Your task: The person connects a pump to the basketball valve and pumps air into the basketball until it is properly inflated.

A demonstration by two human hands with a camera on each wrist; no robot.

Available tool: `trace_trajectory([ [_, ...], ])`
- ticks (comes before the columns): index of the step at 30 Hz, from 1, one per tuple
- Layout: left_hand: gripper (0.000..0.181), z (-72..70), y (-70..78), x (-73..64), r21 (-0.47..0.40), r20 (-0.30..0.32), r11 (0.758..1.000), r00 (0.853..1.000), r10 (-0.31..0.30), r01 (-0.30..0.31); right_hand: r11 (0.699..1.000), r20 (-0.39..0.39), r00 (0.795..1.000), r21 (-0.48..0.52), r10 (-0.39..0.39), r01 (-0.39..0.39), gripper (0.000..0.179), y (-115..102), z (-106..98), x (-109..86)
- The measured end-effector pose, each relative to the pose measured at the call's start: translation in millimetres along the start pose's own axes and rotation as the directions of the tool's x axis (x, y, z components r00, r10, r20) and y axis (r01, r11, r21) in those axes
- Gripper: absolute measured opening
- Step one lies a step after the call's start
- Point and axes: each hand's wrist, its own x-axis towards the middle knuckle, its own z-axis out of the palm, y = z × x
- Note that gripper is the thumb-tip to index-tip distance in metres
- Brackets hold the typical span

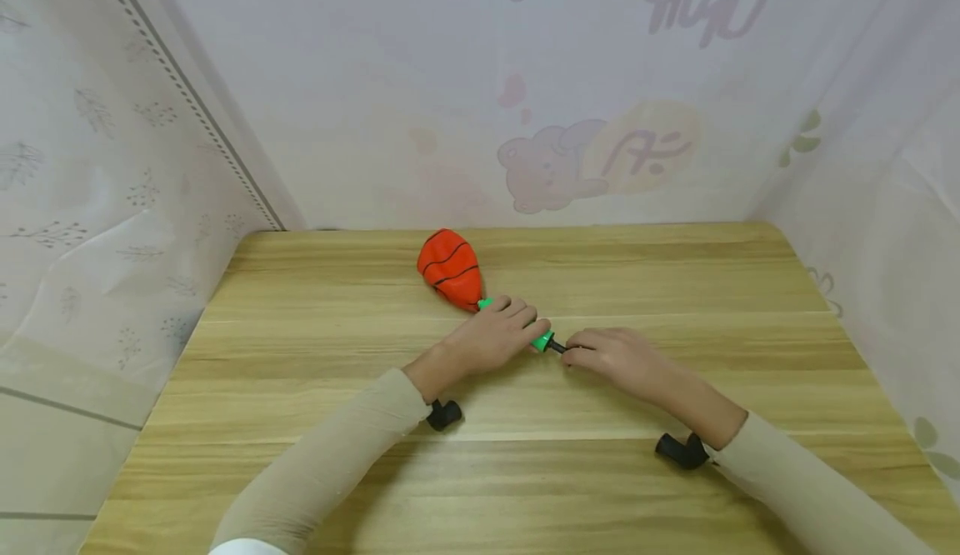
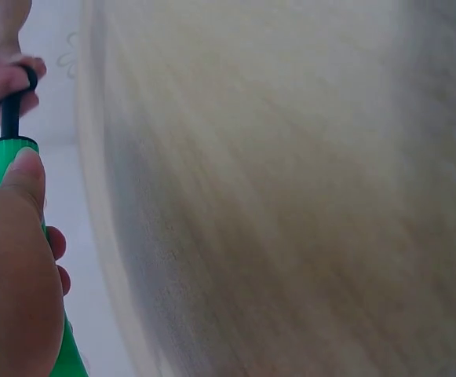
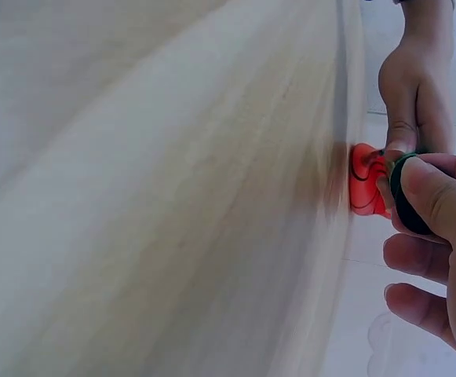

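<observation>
A red balloon (image 1: 450, 270) with black wavy lines lies partly filled on the table, its neck on the tip of a green hand pump (image 1: 543, 341). My left hand (image 1: 493, 339) grips the pump's barrel, fingers wrapped round it, hiding most of its length. At the pump's other end, my right hand (image 1: 617, 360) pinches the black ring handle (image 3: 410, 203) between thumb and finger. A short stretch of the black rod (image 2: 10, 114) shows between handle and barrel in the left wrist view.
The wooden table (image 1: 360, 488) spreads beneath both arms. Behind it hangs a pale printed curtain (image 1: 360, 122), with more patterned cloth at either side. A black wrist-worn camera (image 1: 446, 415) sits under the left wrist, another black mount (image 1: 681, 452) under the right.
</observation>
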Motion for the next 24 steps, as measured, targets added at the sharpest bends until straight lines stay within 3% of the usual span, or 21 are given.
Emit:
trace_trajectory([
  [3, 0.034, -1.1, 1.2, -0.2, 0.006, 0.021, 1.0, 1.0, -0.005, 0.005, 1.0, 0.001, 1.0, 0.001, 0.001, -0.001, 0.026, 1.2, 4.2, 5.0],
  [7, 0.032, -1.8, -0.6, -1.8, -0.004, 0.028, 1.0, 1.0, -0.006, 0.007, 1.0, -0.039, 0.999, 0.0, -0.012, 0.012, 0.01, 1.4, 7.6, 6.4],
  [12, 0.029, -2.1, -4.0, -2.8, -0.018, 0.008, 1.0, 1.0, 0.004, -0.004, 1.0, -0.075, 0.997, -0.004, -0.022, 0.022, 0.044, 0.9, 6.5, 3.4],
  [24, 0.035, -3.9, -6.1, -0.9, -0.04, 0.032, 0.999, 0.999, 0.012, -0.011, 0.996, -0.097, 0.994, -0.076, -0.056, 0.048, 0.047, -12.1, -21.2, -39.1],
])
